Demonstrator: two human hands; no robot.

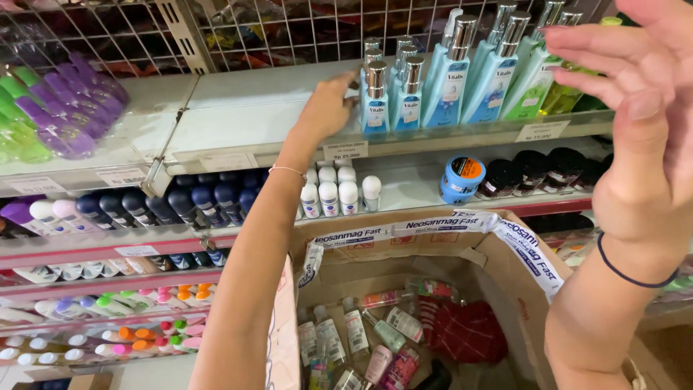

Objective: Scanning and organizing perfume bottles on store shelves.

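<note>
A person stands at a shop shelf, looking down over both bare arms. The left hand reaches up to the top shelf and rests against a small pale blue spray bottle with a silver cap, the front one in a short row of like bottles. Its fingers lie along the bottle's left side and behind it, loosely curved; the view does not show whether the grip has closed on the bottle or only touches it. A thin bracelet circles that wrist.

The right hand is raised close to the camera at the right edge, palm open, fingers spread and pointing left, holding nothing. A dark band sits on its wrist. Behind its fingertips stand tall pale blue bottles and green bottles, all with silver caps, on the same top shelf just to the right of the small ones.

On the shelf below, white roll-on bottles stand under the left hand, dark blue roll-ons to their left, and a round blue jar beside black jars to the right. Purple bottles lie at the upper left.

Low between the arms, an open cardboard box edged with printed tape holds a jumble of small bottles and a red cloth
</note>
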